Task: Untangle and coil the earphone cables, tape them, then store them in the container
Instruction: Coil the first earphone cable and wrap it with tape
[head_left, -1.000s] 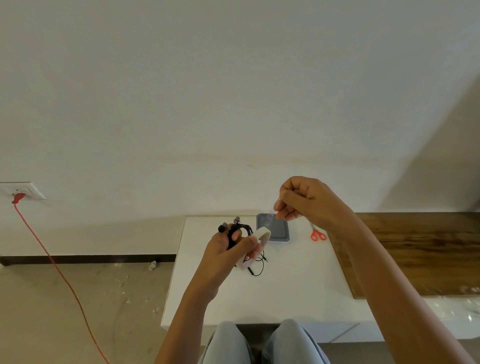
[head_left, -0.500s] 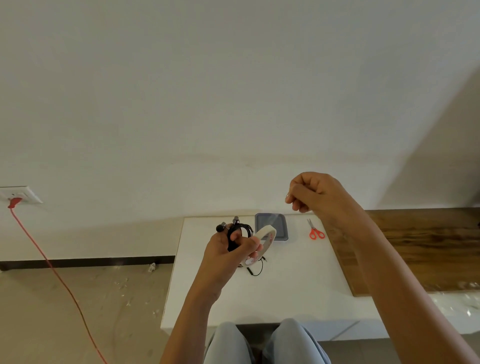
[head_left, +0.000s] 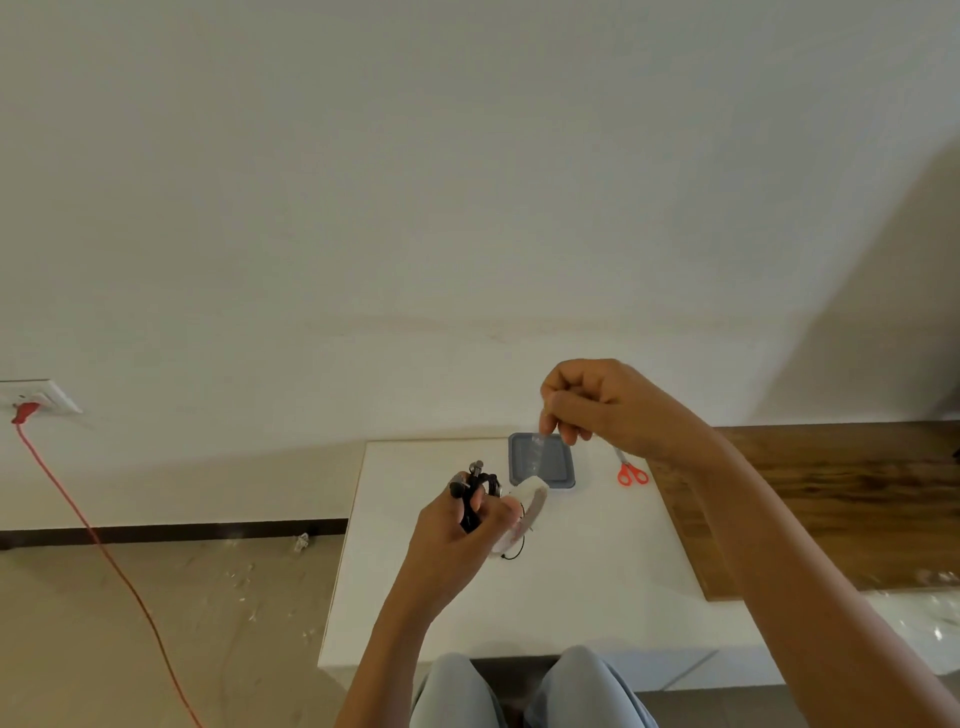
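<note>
STEP: taping, strip drawn out | left hand (head_left: 457, 540): fingers curled round coiled earphones (head_left: 475, 493) and roll (head_left: 531, 506) | right hand (head_left: 602, 405): fingertips pinch clear strip (head_left: 542, 448), probably unbroken to roll | NEXT: cut; scissors (head_left: 631, 474) below-right of right fingers, container (head_left: 566, 480) beneath them | ROOM: 2 hands above table (head_left: 571, 582), open toward near edge.

Soft, even daylight with a diagonal shadow on the wall (head_left: 883, 260) at right; wide-angle bending, slightly soft focus.
</note>
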